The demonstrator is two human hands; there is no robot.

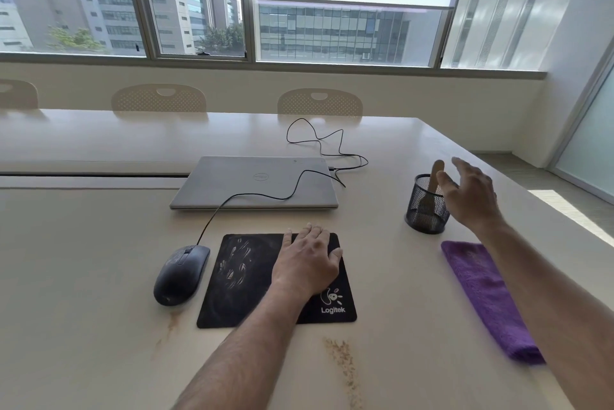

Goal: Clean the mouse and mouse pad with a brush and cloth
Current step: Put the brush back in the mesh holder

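Observation:
A black mouse pad with whitish dust smears lies on the table in front of me. My left hand rests flat on its right half, fingers spread. A dark wired mouse sits just left of the pad. At the right, a black mesh cup holds a brush with a wooden handle sticking up. My right hand hovers open right beside the cup, near the handle, holding nothing. A folded purple cloth lies near the right edge, partly under my right forearm.
A closed silver laptop lies behind the pad, with the mouse cable looping over and behind it. Brown stains and crumbs mark the table near me. The table's right edge runs close to the cup. Chairs stand at the far side.

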